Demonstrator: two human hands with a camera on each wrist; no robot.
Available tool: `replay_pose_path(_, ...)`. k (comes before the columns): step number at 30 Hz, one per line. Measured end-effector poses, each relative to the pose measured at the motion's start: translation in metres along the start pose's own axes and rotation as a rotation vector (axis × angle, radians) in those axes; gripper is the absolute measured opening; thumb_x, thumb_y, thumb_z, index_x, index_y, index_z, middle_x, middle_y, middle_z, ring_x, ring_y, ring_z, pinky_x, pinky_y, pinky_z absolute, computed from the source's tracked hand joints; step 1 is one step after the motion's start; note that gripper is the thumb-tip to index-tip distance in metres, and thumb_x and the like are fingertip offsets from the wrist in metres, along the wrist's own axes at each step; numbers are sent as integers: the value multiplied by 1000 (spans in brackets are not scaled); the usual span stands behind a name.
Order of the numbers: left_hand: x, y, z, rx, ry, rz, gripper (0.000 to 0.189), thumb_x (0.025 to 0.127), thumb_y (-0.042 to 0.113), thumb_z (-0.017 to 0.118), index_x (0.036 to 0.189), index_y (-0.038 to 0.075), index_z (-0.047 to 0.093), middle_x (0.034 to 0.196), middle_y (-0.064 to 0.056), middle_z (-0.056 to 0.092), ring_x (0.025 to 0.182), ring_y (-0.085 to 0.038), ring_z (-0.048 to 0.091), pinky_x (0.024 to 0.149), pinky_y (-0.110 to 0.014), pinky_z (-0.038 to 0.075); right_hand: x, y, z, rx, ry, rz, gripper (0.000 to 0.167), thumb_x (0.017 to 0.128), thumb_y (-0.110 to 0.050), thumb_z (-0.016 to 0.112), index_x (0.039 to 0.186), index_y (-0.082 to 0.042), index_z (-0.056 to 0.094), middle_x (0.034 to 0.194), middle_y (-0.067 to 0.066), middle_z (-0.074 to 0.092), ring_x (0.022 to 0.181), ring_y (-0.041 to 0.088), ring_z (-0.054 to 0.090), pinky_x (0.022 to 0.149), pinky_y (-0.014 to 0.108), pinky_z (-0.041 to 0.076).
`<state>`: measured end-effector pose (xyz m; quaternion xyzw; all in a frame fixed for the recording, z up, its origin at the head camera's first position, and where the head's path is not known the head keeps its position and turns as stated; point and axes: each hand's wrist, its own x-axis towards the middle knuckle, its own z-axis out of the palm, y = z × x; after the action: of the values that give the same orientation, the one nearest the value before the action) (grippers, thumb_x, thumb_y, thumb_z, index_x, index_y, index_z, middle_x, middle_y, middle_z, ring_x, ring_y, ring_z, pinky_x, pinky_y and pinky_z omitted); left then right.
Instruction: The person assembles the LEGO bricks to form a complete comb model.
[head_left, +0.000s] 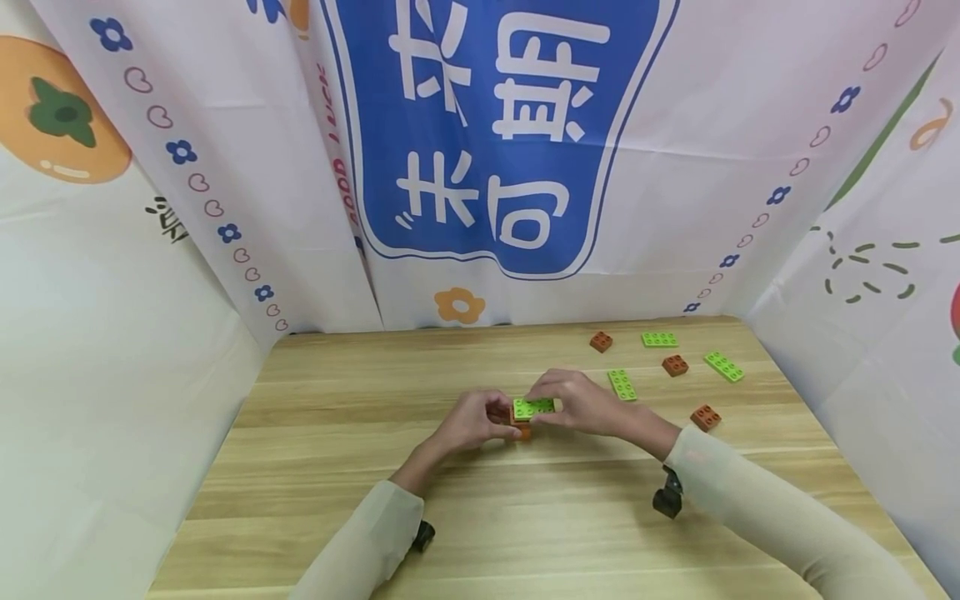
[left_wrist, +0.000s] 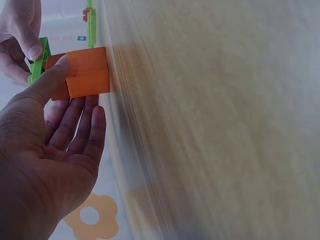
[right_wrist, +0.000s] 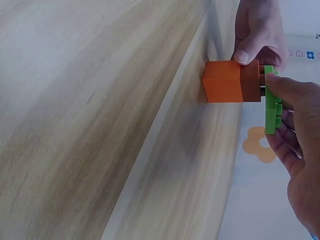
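Note:
My left hand [head_left: 471, 421] grips a small stack at the middle of the table, thumb on its near side. The stack is an orange block [right_wrist: 221, 82] at the bottom with a brown brick [right_wrist: 250, 89] on top. A flat, bright green studded brick [right_wrist: 270, 114] is pinched in my right hand [head_left: 581, 404] at the stack's top. In the right wrist view, the brown brick's studs show beside the green brick, which overhangs one side. Whether the two are pressed together at the far side, I cannot tell.
On the wooden table [head_left: 337, 500], loose bricks lie at the back right: several brown ones, such as a brown brick [head_left: 705, 417] beyond my right forearm, and green ones, including a green brick [head_left: 622, 385] near my right wrist. Printed cloth [head_left: 675, 208] hangs behind and at both sides.

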<state>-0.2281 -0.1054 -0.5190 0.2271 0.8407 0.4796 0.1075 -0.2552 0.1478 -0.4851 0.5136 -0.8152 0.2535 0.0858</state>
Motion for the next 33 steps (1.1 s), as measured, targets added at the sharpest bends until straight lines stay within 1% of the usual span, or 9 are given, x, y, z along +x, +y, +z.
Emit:
replay_pose_path(7,0,-1,1,-4,-3,4,27,87,11,89,108,3,74,104,-6,76,91,-14,73,79,-24,61,2,-2,4,14,-20,4,30,89,-21,89,115,-8,81,109,3,76,102,15,71,90,28,60)
replay_pose_path(12,0,-1,1,-3,-5,7,26,88,10,89,108,3,74,104,-7,77,92,-15,73,80,-25,61,3,-5,3,22,-47,36,31,90,-23,88,115,-8,81,110,3,76,104,15,71,91,27,60)
replay_pose_path(15,0,-1,1,-4,-5,1,27,88,10,89,108,3,73,104,-6,77,91,-14,73,80,-25,61,4,-6,3,20,-47,45,30,89,-22,88,115,-7,81,110,3,76,103,15,71,91,28,60)
replay_pose_path(21,1,-1,1,-2,-6,-9,27,86,12,90,106,4,73,104,-5,77,91,-12,73,80,-25,61,5,-7,3,16,-38,34,28,91,-23,87,114,-7,82,108,3,76,102,16,72,89,29,60)
replay_pose_path(27,1,0,1,-12,-8,-14,27,86,12,90,107,4,73,104,-5,77,91,-13,73,80,-26,61,7,-6,3,41,-44,46,23,94,-21,84,112,-7,82,107,3,77,100,15,72,89,29,61)
replay_pose_path(33,1,-1,1,1,-3,-10,28,86,12,90,107,4,74,103,-5,77,91,-13,73,80,-25,61,11,-5,2,75,-55,54,22,91,-17,86,109,-5,83,104,4,78,97,15,73,87,27,61)
